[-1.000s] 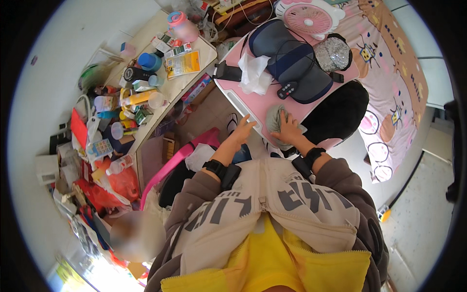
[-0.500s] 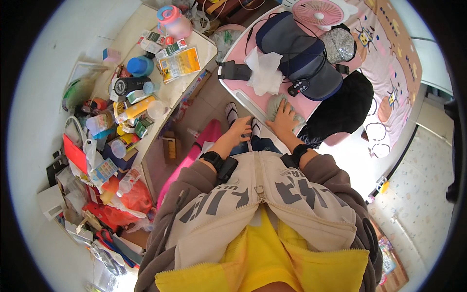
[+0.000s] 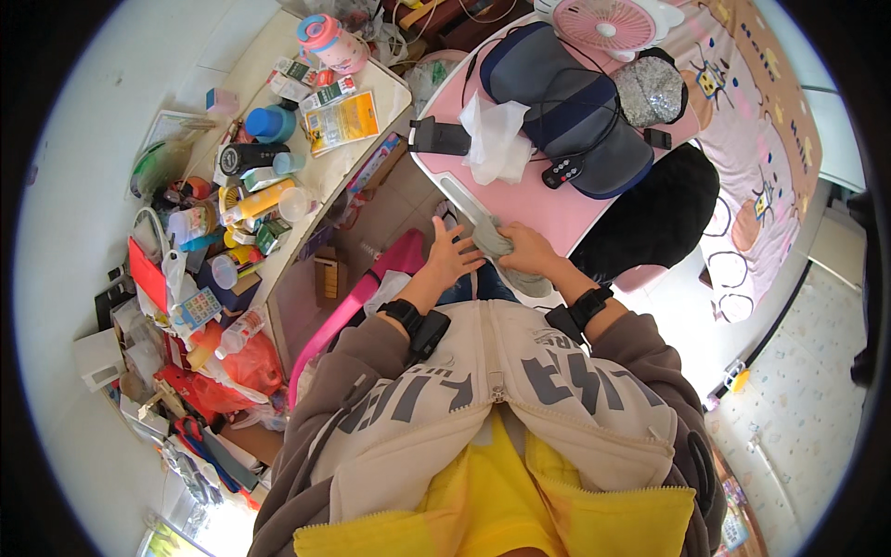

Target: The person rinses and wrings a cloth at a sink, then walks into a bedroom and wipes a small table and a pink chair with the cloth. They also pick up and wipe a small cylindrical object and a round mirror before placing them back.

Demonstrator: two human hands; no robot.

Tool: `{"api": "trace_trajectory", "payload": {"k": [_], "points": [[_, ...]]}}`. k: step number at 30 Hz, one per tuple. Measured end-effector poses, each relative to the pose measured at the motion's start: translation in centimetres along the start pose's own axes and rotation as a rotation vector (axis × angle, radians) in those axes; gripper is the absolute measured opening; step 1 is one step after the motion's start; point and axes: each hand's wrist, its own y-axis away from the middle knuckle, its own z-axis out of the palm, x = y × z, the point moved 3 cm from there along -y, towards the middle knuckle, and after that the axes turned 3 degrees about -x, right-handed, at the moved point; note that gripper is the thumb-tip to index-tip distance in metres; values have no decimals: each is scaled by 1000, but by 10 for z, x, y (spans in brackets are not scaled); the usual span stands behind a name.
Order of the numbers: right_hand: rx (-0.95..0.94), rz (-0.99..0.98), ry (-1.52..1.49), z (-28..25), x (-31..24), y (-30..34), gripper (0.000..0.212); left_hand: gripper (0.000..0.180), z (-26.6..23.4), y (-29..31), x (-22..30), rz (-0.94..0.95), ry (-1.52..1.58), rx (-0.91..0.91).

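1. I am taking the grey cloth (image 3: 492, 243) as the centre of my clock, with twelve o'clock pointing straight ahead of the person.
2. The cloth is lying bunched at the near edge of the pink table (image 3: 580, 218), across its pale rim (image 3: 455, 193).
3. The right hand (image 3: 529, 251) is coming in from four o'clock. Its fingers are curling over the cloth and are gripping it; the undersides are hiding from me.
4. The left hand (image 3: 450, 255) is staying at nine o'clock, just beside the cloth. Its fingers are spreading wide and are holding nothing; whether a fingertip is touching the cloth, I cannot tell.
5. Each wrist is wearing a black band.
6. At twelve o'clock, a crumpled white sheet (image 3: 495, 144) is resting on the table; at eleven, a black flat object (image 3: 439, 137) is lying beside it.
7. Toward one o'clock, a black remote (image 3: 561, 172) is lying near, and a dark blue cushion (image 3: 566, 111) is sitting beyond it. Farther that way, a pink fan (image 3: 608, 28) is standing.
8. Between two and three o'clock, a black furry cover (image 3: 650, 213) is spreading beside the table.
9. At ten o'clock, a crowded desk (image 3: 339, 172) is standing well apart.
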Motion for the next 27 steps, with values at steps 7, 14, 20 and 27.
{"api": "trace_trajectory", "payload": {"k": [7, 14, 20, 27], "points": [[244, -196, 225, -23, -86, -65, 75, 94, -24, 6, 16, 204, 136, 84], [244, -134, 139, 18, -45, -79, 74, 85, -19, 7, 5, 153, 48, 125], [-209, 61, 5, -17, -20, -58, 64, 82, 4, 12, -3, 13, -55, 194], [170, -106, -267, -15, -57, -72, 55, 74, 5, 16, 9, 180, -52, 30]]}}
